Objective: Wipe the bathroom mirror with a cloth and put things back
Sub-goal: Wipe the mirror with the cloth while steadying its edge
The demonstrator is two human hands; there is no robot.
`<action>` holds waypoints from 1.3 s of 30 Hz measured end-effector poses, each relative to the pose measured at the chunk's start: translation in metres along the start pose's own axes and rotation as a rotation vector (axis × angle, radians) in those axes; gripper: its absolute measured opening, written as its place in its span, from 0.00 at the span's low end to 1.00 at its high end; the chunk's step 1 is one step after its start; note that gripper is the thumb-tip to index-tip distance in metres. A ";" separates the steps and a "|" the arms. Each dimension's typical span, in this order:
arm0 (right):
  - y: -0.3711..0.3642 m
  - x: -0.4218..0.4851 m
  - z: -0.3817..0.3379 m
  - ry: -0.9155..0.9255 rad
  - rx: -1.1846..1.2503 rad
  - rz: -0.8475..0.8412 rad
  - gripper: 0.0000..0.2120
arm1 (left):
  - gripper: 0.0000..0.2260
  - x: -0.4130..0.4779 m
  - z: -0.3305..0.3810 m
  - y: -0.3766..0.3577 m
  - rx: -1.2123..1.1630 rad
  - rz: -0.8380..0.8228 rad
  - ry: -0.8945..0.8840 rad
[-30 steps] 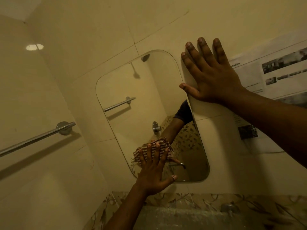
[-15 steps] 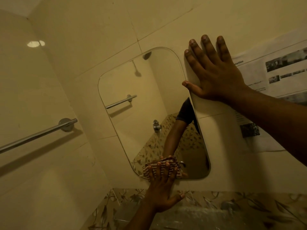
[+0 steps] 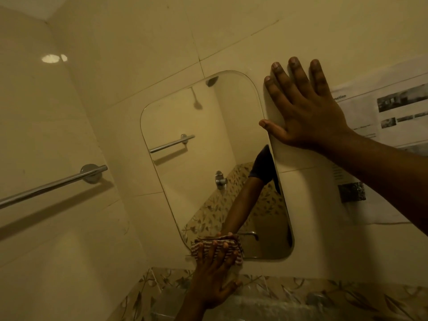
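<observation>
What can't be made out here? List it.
- Small print on the white paper sheet, head view: blurred, cut by the right edge.
- Glass beneath the striped cloth: covered by it and the left hand.
- Right hand palm contact: hidden by the hand itself.

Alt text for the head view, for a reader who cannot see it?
A left hand presses a striped cloth against the bottom edge of a rounded wall mirror, while the right hand lies flat on the tiled wall beside it. A towel bar is at left.
</observation>
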State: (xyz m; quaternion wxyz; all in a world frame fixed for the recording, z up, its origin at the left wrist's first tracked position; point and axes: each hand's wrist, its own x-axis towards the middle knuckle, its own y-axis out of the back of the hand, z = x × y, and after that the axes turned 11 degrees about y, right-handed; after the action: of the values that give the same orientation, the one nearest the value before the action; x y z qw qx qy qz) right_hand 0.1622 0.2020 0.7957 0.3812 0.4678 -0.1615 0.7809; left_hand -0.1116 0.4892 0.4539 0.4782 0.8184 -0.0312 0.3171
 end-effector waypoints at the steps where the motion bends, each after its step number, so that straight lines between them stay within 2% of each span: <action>1: 0.000 0.000 0.000 0.002 -0.003 0.002 0.46 | 0.42 0.001 -0.004 -0.001 -0.007 0.015 0.025; 7: -0.001 0.000 0.000 0.006 0.000 0.004 0.46 | 0.40 0.023 -0.051 0.015 -0.081 0.050 0.140; 12: -0.003 -0.001 0.000 0.008 -0.005 0.012 0.46 | 0.41 0.072 -0.099 0.072 -0.157 0.119 0.222; 18: -0.003 0.000 0.001 0.009 0.003 0.026 0.46 | 0.39 0.146 -0.144 0.171 -0.133 0.209 0.187; 26: 0.001 0.000 0.000 0.009 -0.048 0.012 0.46 | 0.39 0.220 -0.168 0.281 -0.054 0.297 0.102; 32: -0.001 0.000 0.000 0.012 -0.063 0.000 0.46 | 0.39 0.240 -0.163 0.302 -0.116 0.326 0.111; 39: -0.003 0.000 0.002 0.011 -0.031 0.010 0.46 | 0.44 0.236 -0.140 0.281 -0.158 0.329 0.181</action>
State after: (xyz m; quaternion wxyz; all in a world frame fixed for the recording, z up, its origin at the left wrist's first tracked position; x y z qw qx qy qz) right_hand 0.1652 0.2029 0.7962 0.3854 0.4567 -0.1739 0.7827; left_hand -0.0918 0.5088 0.8457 0.4836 0.7303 -0.1463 0.4598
